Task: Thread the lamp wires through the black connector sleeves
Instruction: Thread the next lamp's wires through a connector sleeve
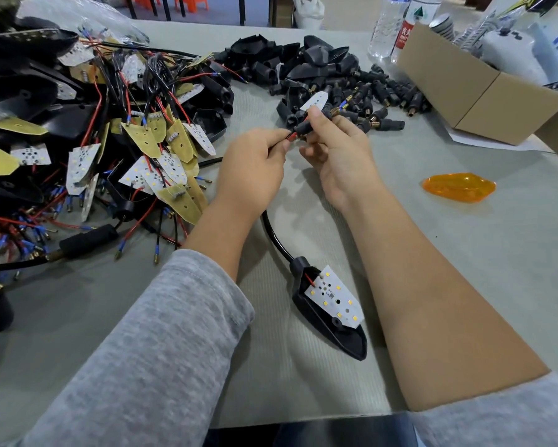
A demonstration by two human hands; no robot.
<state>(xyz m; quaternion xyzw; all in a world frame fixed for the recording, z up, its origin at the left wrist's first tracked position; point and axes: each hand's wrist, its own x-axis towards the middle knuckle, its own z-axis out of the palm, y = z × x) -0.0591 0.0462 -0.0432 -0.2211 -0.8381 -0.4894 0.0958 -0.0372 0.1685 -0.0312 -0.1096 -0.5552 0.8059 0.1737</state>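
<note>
Grey sleeves [161, 343] framed the bottom of the view, both forearms reaching forward over the tabletop [465, 253]. Far to the left lay a tangled pile of lamp boards [87, 150] with red and black leads and blue-capped terminals, which suggested that much of the batch was yet to be threaded. Just right of that pile, the left hand [252, 172] was curled, its thumb and forefinger pinching the thin red and black lamp wires [289, 137] near their free ends. Directly beside it, the right hand [332, 146] gripped a black connector sleeve [303, 127] between thumb and fingers, above the tabletop. The wires ran into the sleeve's near end, and a brass threaded tip showed at its far end, so this piece looked partly threaded; how deep the wires sat could not be told. Below the hands, a black cable curved down to an open lamp housing [329, 314] carrying a white LED board. Beyond the hands, a heap of loose sleeves [377, 95] waited, with a cardboard box [484, 91] and an orange lens [458, 187] further right.
</note>
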